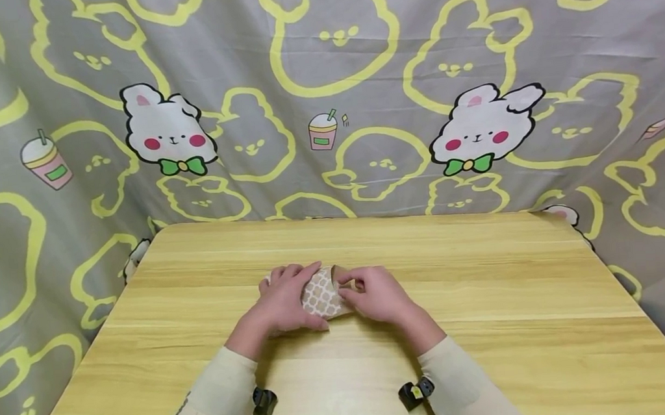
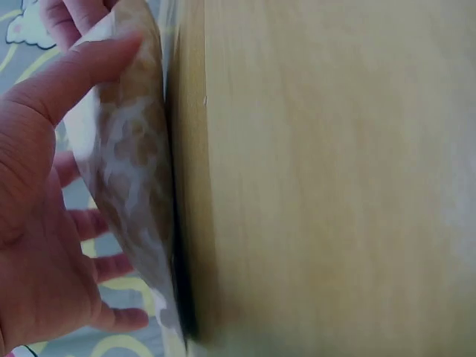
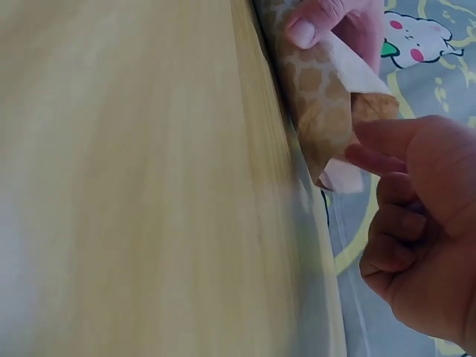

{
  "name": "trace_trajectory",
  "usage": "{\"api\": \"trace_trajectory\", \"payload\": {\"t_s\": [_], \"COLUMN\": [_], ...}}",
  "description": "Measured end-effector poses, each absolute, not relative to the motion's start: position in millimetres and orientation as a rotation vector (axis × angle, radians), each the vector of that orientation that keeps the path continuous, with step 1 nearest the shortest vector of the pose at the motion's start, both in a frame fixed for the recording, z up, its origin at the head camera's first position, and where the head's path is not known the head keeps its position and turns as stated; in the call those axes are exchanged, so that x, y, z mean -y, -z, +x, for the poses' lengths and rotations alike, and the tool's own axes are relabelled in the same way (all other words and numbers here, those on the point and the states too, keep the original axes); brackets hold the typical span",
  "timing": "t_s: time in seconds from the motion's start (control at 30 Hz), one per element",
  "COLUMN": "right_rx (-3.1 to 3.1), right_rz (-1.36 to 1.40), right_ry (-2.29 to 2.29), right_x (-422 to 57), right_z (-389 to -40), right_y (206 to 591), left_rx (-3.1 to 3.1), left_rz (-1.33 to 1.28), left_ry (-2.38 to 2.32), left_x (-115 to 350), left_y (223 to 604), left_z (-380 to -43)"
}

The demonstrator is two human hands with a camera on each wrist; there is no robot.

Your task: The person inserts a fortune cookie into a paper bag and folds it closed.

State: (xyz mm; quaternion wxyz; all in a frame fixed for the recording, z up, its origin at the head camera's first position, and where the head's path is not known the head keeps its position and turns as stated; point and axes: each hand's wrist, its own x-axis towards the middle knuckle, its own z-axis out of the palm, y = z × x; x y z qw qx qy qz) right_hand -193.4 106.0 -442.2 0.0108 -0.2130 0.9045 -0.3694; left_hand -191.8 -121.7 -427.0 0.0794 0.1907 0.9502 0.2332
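Observation:
A small brown paper bag [image 1: 322,294] with a white lattice pattern lies on the wooden table, its open end toward the right. My left hand [image 1: 286,300] spans the bag, holding it with the thumb on the near side and the fingers on the far side. At the mouth, my right hand [image 1: 382,295] pinches the paper edge between thumb and index finger, its other fingers curled in. The right wrist view shows the bag's plain brown inside [image 3: 375,106] at the mouth, with the fingertips partly hidden there. Whether the bag holds anything cannot be seen.
The light wooden table [image 1: 529,322] extends around both hands. Behind it and at its sides hangs a grey curtain [image 1: 357,69] with yellow outlines and white rabbit faces. Each forearm wears a pale sleeve and a black wrist mount [image 1: 415,393].

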Motion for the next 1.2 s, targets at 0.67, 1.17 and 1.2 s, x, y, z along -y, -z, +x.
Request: {"api": "trace_trajectory", "payload": {"t_s": [0.67,1.17,1.2], "right_rx": [-2.685,-2.66,-2.677], "right_rz": [-0.254,-0.314,-0.339], "right_ry": [1.421,2.122,2.141], "right_x": [-121,-142,-143], "right_z": [-164,-159,-159], "right_y": [442,410,409], "left_rx": [-2.857,-2.849,-2.852], "left_rz": [0.461,0.615,0.641], "left_ry": [-0.855,-1.603,-1.631], "left_x": [109,75,74], "left_y": [416,401,401], "left_z": [-178,-169,-169]}}
